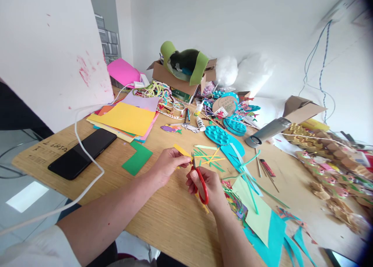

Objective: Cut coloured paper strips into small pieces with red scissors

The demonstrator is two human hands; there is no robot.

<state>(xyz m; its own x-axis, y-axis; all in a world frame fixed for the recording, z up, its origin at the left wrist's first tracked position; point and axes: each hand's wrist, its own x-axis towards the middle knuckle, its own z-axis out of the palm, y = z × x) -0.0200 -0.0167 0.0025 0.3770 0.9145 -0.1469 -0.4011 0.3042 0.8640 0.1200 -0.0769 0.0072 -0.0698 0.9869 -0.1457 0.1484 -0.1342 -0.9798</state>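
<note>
Low over the wooden table, gripping red-handled scissors in the curled right hand, closed around the loops. Just beyond, pinching a yellow paper strip in the nearly closed left hand, with the scissor blades at its right end; unable to tell whether biting into it. Left of that hand, seeing a green paper piece lying flat. Right past the scissors, seeing thin green and yellow strips strewn crosswise. Farther back, seeing stacked coloured sheets at left and a grey flask at right. By the wall, seeing a cardboard box under a curled green sheet
</note>
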